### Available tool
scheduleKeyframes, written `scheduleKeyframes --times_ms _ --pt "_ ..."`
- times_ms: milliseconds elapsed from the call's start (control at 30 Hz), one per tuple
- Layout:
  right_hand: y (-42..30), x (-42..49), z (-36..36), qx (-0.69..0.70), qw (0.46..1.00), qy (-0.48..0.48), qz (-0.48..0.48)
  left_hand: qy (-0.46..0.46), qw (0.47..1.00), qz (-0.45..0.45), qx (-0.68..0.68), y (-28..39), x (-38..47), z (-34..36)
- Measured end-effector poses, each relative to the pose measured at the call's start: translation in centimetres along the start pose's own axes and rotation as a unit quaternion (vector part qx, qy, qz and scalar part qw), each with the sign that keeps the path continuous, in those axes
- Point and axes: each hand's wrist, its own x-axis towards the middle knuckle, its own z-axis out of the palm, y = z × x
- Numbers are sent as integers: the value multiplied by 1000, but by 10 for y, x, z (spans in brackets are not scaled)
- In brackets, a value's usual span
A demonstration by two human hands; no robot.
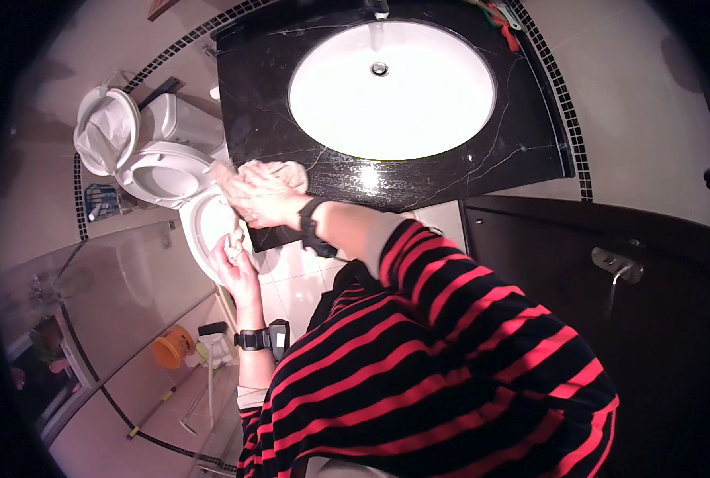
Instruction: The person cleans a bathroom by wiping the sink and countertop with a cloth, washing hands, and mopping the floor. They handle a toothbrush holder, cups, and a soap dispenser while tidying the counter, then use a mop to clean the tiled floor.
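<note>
A pale cloth [292,173] lies bunched on the front left part of the black marble-look countertop [253,107]. My right hand [265,194] presses flat on it with the fingers spread over the fabric. Lower down, just past the counter's left corner, my left hand [238,275] pinches a crumpled whitish piece [234,244] over the rim of the white toilet [190,239]. Whether that piece belongs to the same cloth, I cannot tell. Wet streaks shine on the counter's front edge, right of the cloth.
A white oval basin [390,107] with a chrome tap [381,8] is set in the counter. Beyond the raised toilet lid [166,179] is a white bin with a liner [107,131]. An orange bucket [172,346] stands lower left. A dark door [546,263] is at right.
</note>
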Motion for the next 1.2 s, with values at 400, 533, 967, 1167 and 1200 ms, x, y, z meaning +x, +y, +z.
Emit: scheduleKeyframes --times_ms 400,533,967,1167,1200 --pt "95 -291 -149 -107 972 95 187 -4 959 -137 -248 11 23 34" --pt "177 -401 -202 -250 894 132 348 -48 950 -131 -280 46 41 74" --pt "430 -304 -267 -212 878 81 421 -181 701 -297 -622 133 101 145" --pt "423 -336 -241 -251 886 114 373 -174 622 -319 -694 138 103 146" --pt "409 -351 -237 -249 894 126 351 -185 629 -294 -696 136 101 142"
